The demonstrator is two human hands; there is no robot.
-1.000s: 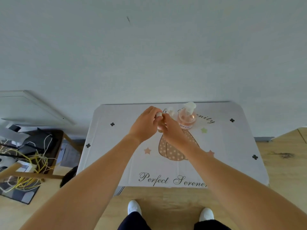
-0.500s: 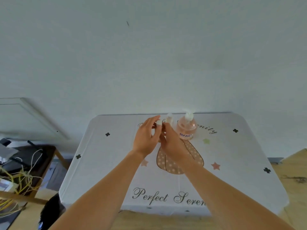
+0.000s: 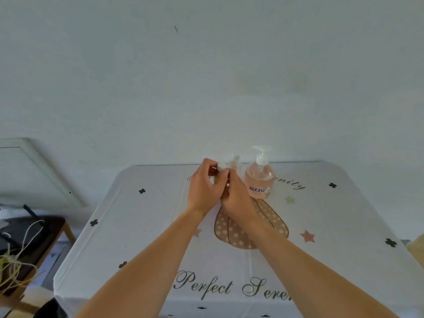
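Half a second back the fingers of my left hand (image 3: 204, 189) were spread and lifted off; now they have curled in again and pinch the white cap (image 3: 221, 166) from the side. I read that as a fresh bite between twists, so the cap is probably still coming off, not yet free. My right hand (image 3: 236, 196) has not shifted: it stays wrapped round the small bottle, whose body is hidden inside the fist, so I cannot tell how far the thread has turned. Both hands sit where they were, raised above the far middle of the tablecloth (image 3: 149, 226), just left of the pump bottle (image 3: 259, 180) of pink soap and apart from it. My view has tipped upward, so more wall shows and the table sits lower
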